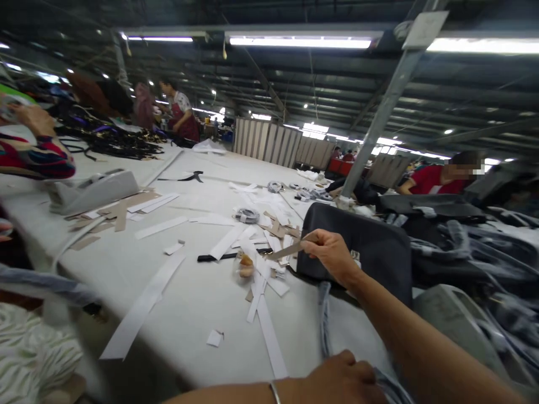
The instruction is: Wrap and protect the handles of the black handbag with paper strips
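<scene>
Pinched between the thumb and fingers of my right hand (330, 252) is a narrow brown strip (286, 251), probably paper or card, pointing left over a heap of white paper strips (261, 275). Behind that hand stands a black bag (370, 241). My left hand (345, 379), with a bracelet at its wrist, is low at the bottom edge, its fingers curled round a plastic-wrapped strap (324, 320); the strap comes out again on its right side. A clear plastic bag with something orange-brown inside (244, 265) lies left of the brown strip, beside a black strap piece (206, 258).
A grey tape dispenser (92, 191) stands at the left, another grey device (458, 325) at the right. Wrapped coils (246, 215) and dark scissors-like pieces (196, 177) lie farther back. A metal post (379, 112) rises behind the bag. Co-workers sit left, right and behind.
</scene>
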The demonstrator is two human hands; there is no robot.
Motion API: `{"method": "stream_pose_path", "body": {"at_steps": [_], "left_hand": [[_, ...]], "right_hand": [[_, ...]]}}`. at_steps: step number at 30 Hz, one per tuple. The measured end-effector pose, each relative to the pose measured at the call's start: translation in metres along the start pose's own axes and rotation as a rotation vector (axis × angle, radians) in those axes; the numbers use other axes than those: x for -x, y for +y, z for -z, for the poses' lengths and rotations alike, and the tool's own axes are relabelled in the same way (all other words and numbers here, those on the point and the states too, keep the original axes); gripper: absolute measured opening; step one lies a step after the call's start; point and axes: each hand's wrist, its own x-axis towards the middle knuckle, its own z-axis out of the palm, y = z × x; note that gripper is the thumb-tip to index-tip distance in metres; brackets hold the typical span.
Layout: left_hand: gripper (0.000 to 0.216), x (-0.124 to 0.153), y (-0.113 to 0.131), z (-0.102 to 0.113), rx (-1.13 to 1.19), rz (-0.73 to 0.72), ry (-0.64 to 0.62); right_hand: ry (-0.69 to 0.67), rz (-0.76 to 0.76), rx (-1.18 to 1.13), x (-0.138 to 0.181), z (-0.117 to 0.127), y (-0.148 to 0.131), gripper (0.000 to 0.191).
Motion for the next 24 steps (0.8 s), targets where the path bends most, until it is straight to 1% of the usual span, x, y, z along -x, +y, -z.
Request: {"method": "stream_pose_path", "body": {"at_steps": [2,4,6,9,11,13,15,17,19,20,22,24], "left_hand": [[0.02,0.002,0.004,0.009,-0.014,0.016,-0.019],[0.026,0.004,0.01,0.026,0.018,0.024,-0.05],[0.033,0.006,0.017,0.044,0.069,0.051,-0.076],[0.035,0.005,0.027,0.066,0.135,0.094,-0.085],[0.03,0.002,0.029,0.072,0.167,0.116,-0.086],[0.028,-0.002,0.029,0.073,0.222,0.149,-0.079],[0.029,-0.005,0.026,0.073,0.342,0.21,-0.05],[0.031,-0.005,0.023,0.075,0.528,0.349,0.015],[0.035,-0.004,0.022,0.08,0.738,0.546,0.089],[0.037,-0.002,0.022,0.083,0.848,0.644,0.121],[0.041,0.001,0.023,0.088,1.084,0.798,0.169],[0.045,0.004,0.021,0.09,1.288,0.883,0.209]], "right_hand": [[-0.011,-0.008,-0.339,0.034,0.019,-0.005,0.026],[-0.01,-0.017,-0.515,0.068,0.034,-0.011,0.027],[0.03,-0.023,-0.635,0.101,0.047,-0.016,0.029],[0.12,-0.013,-0.725,0.146,0.068,-0.021,0.028],[0.178,-0.046,-0.763,0.175,0.085,-0.02,0.027],[0.237,-0.146,-0.8,0.207,0.101,-0.013,0.032],[0.289,-0.289,-0.791,0.239,0.111,0.002,0.038],[0.293,-0.435,-0.714,0.268,0.11,0.02,0.039],[0.245,-0.571,-0.612,0.287,0.098,0.037,0.032],[0.215,-0.626,-0.559,0.292,0.09,0.043,0.028],[0.177,-0.687,-0.487,0.29,0.072,0.05,0.021],[0.176,-0.679,-0.472,0.277,0.055,0.049,0.016]]}}
